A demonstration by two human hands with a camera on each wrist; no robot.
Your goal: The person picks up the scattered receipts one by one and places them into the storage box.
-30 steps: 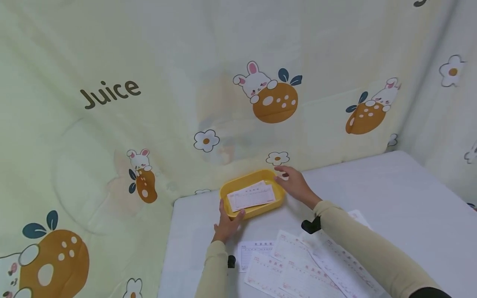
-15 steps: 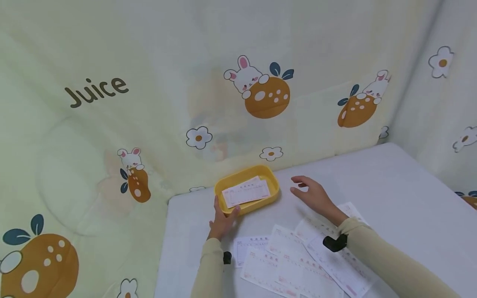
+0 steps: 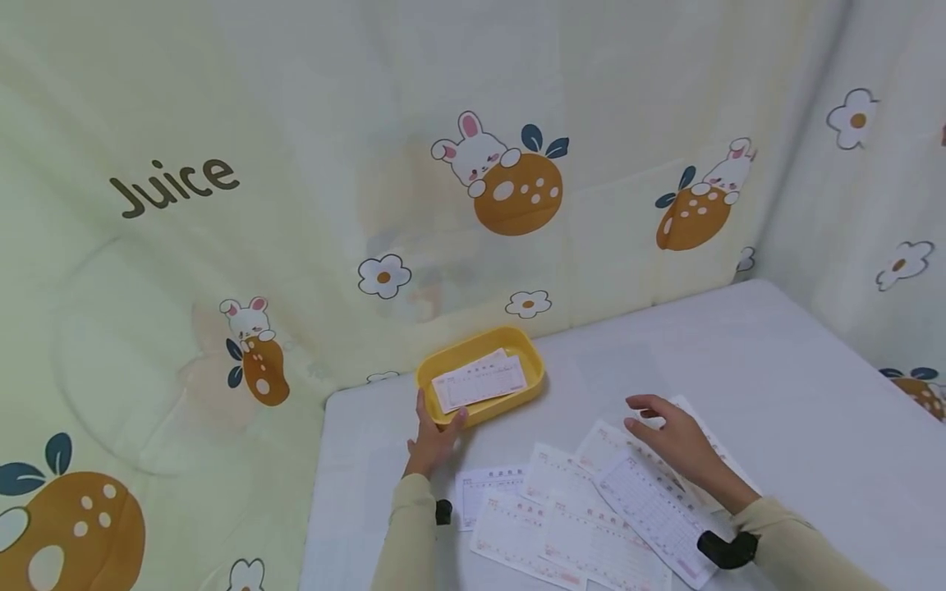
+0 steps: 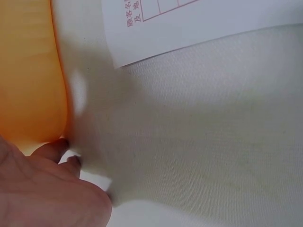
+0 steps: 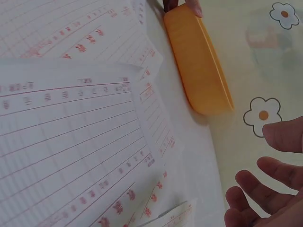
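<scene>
In the head view my left hand (image 3: 431,442) holds the near left corner of a yellow plastic tray (image 3: 508,402), thumb at its front side. Two or more printed paper slips (image 3: 484,382) lie inside the tray. The left wrist view catches fingertips (image 4: 56,149) against the tray's corner. My right hand (image 3: 683,443) hovers over the spread of printed form slips, fingers loosely bent and holding nothing. A bluish slip (image 3: 650,513) lies on top of paler ones (image 3: 602,542), overlapping. One more bluish slip (image 3: 484,484) lies at the left of the spread.
The table (image 3: 377,492) has a white cover. Behind it, close to the tray, hangs a cloth (image 3: 318,205) printed with rabbits, oranges and flowers. A second printed cloth (image 3: 835,205) closes off the right side.
My right hand has left the tray's right end and moved right and toward me, over the slips. My left hand stays at the tray. The head view has shifted slightly.
</scene>
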